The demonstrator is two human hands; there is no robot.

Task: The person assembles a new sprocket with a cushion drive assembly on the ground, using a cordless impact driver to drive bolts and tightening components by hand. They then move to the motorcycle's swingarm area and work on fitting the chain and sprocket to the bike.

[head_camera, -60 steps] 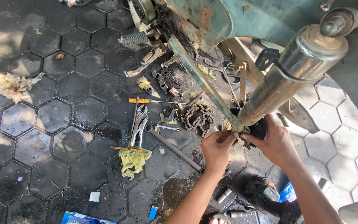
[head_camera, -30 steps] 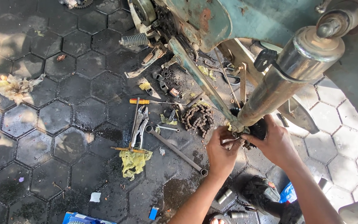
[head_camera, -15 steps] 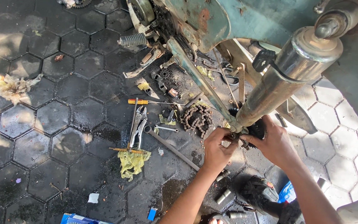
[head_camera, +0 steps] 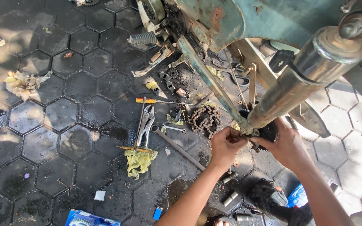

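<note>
Both hands meet at the lower end of the exhaust pipe (head_camera: 302,79), under the teal frame (head_camera: 248,21). The left hand (head_camera: 227,144) pinches a small fitting (head_camera: 246,132) at the pipe's end, fingers closed tight. The right hand (head_camera: 285,144) wraps a dark part (head_camera: 269,132) just beside it. A chain (head_camera: 204,119), pliers (head_camera: 145,125), a screwdriver (head_camera: 160,101) and a yellow rag (head_camera: 139,161) lie on the wet paving (head_camera: 55,138).
</note>
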